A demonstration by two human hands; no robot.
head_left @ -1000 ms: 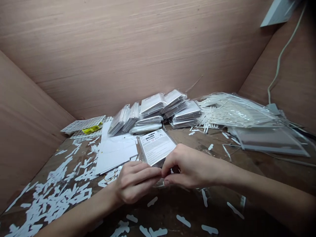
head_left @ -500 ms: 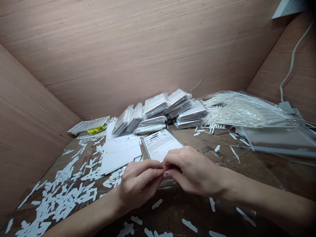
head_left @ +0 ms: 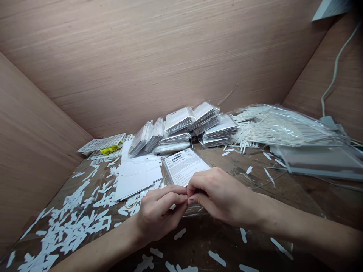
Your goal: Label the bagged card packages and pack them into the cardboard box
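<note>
A white card printed with small text lies in a clear plastic bag point(head_left: 185, 166) on the table, its near end hidden beneath my hands. My left hand point(head_left: 163, 207) is closed in a pinch at the bag's near edge. Touching it fingertip to fingertip, my right hand point(head_left: 217, 194) pinches the same edge with thumb and bent forefinger. A bit of clear film shows below the fingers; the exact spot they grip is mostly covered.
Bagged stacks of cards point(head_left: 178, 121) stand against the wooden wall. White sheets point(head_left: 138, 173) and scattered paper cut-outs point(head_left: 76, 223) lie left. Sticker sheets point(head_left: 102, 144) are at the far left. A clear bag of white sticks point(head_left: 278, 128) lies right, below a cable point(head_left: 334, 75).
The fingers of my left hand have shifted slightly, with a small gap now showing between thumb and forefinger. My right hand and the bag are almost still.
</note>
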